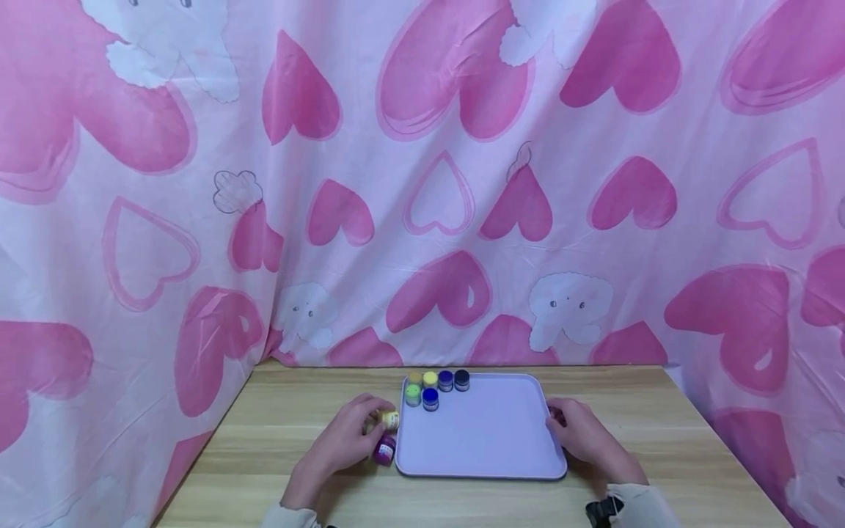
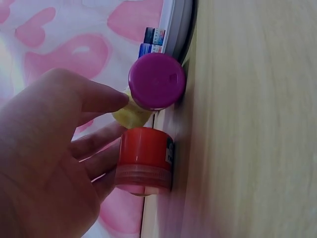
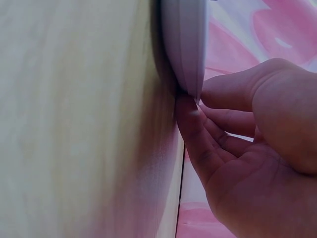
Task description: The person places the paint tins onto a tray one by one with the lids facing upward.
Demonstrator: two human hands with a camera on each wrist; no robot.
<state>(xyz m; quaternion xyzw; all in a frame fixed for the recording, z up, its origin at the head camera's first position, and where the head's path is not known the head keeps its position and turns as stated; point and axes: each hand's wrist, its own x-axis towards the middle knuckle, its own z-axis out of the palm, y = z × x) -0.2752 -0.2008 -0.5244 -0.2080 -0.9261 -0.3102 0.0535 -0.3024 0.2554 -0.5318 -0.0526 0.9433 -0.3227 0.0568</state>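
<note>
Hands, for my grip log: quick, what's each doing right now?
Left hand: closed, holding the yellow jar.
Right hand: closed, pinching the tray by its edge.

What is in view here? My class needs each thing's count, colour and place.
Tray: one, pale purple, on the table
Small jars: six; ochre, yellow, indigo, black, green, blue; tray's far left
Yellow jar: one, yellow, left of tray
Purple jar: one, purple, left of tray
Red jar: one, red, on table, left wrist view
Table: one, light wood, under the tray
Cloth: count unclear, pink and white, behind table
Strap: one clearly seen, black, right wrist
Sleeves: two, pale, bottom edge
Left hand: one, pinching the yellow jar
Right hand: one, gripping the tray's right edge
</note>
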